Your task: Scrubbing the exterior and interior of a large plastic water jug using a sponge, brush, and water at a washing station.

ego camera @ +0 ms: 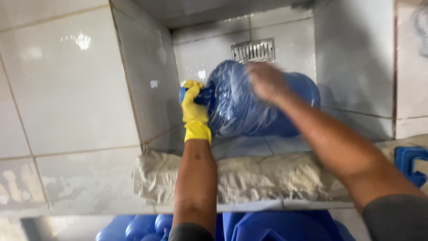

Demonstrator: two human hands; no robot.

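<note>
A large blue water jug (pixel 249 114) lies on its side in a white tiled basin (pixel 356 53), its surface wet and soapy. My left hand (pixel 193 107), in a yellow rubber glove, grips the jug's neck at the left end. My bare right hand (pixel 266 81) rests on top of the jug's body and looks blurred with motion. Both arms reach over the basin's front edge.
A crumpled grey cloth (pixel 267 178) covers the basin's front ledge. A metal drain grate (pixel 253 50) sits in the tiles beyond the jug. More blue jugs (pixel 147 227) and blue plastic stand below the ledge. A blue plastic object (pixel 410 163) is at the right edge.
</note>
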